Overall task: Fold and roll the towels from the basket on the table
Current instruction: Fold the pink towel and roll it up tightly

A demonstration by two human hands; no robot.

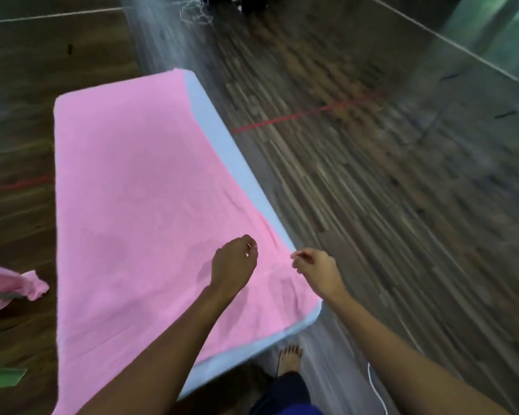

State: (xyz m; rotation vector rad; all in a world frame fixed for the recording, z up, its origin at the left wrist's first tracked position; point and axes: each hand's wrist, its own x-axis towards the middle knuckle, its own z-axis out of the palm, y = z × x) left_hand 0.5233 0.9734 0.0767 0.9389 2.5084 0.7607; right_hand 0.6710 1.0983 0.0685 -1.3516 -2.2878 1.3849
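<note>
One pink towel [138, 190] lay spread flat over the pale blue counter [213, 127], left hand [234, 262] hovered above it, fingers [249, 245] loosely curled and holding nothing, right hand [315, 268] at its right edge, grip unclear through blur

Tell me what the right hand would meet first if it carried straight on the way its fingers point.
Most likely the right edge of the pink towel, which lies just ahead of the right hand at the table edge. Further along lies the left hand. Its height above the cloth is unclear.
</note>
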